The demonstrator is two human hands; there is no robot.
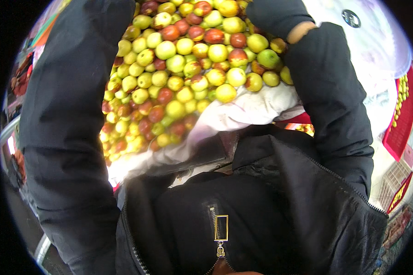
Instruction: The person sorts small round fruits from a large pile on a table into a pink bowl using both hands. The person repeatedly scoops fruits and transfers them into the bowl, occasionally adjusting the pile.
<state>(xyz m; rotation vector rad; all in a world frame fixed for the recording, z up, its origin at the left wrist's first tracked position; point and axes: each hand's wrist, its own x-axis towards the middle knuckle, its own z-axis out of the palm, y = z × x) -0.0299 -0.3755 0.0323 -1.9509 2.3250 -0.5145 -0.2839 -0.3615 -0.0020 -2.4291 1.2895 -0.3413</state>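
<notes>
Both hands lie beyond the upper edge of the head view. My left sleeve (pixel 65 103) runs up along the left side of a heap of jujubes (pixel 186 65), yellow-green and reddish brown. On the right, my right sleeve (pixel 330 92) bends inward at the top. A strip of bare skin (pixel 301 31) shows between it and a dark covering (pixel 278 15), which reaches over the fruit; whether that is a glove or cloth I cannot tell. Whitish cloth (pixel 251 105) lines the heap's near edge, just in front of my open black jacket (pixel 296 185).
At the right lies pale translucent plastic sheeting (pixel 382 51) with a round black label. Beyond it are a red tray (pixel 404 117) with green fruit and a latticed plastic crate (pixel 394 182). Metal tubing (pixel 43 248) curves at the lower left.
</notes>
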